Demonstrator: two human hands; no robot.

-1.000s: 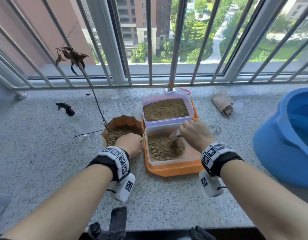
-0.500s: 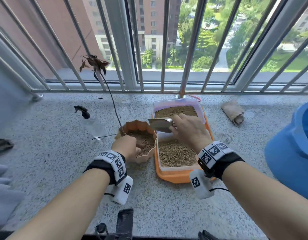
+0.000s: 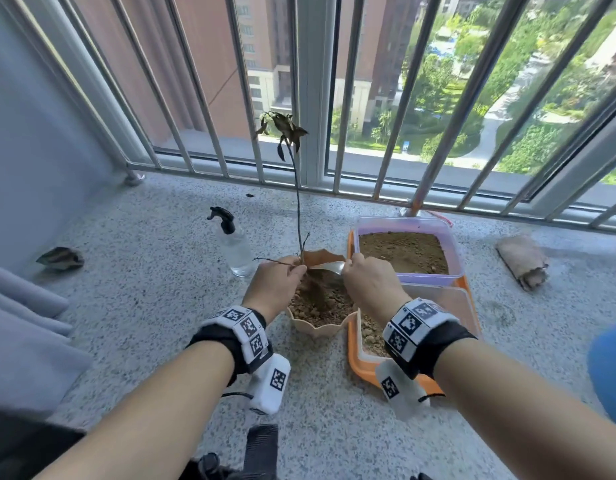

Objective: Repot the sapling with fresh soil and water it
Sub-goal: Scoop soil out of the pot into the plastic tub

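A thin sapling (image 3: 297, 188) with dark wilted leaves stands upright in a scalloped beige pot (image 3: 318, 325) holding brown soil. My left hand (image 3: 277, 284) pinches the stem at its base, over the pot. My right hand (image 3: 368, 285) grips a metal trowel (image 3: 329, 268) whose blade is above the pot's soil. Right of the pot, two clear tubs of soil sit on an orange tray (image 3: 356, 363): the far tub (image 3: 408, 251) is full, the near tub (image 3: 441, 303) is partly hidden by my right wrist. A clear spray bottle (image 3: 235, 245) stands left of the pot.
The speckled stone ledge (image 3: 143, 289) ends at a metal window railing (image 3: 351, 95). A rolled brown cloth (image 3: 523, 263) lies far right, a blue basin's edge (image 3: 609, 372) at the right border, a dead leaf (image 3: 60, 259) and grey fabric (image 3: 25, 337) at left.
My right hand lifted the trowel out of the near tub and carried it left over the pot. My left hand shifted from the pot's rim to the stem, which now stands upright.
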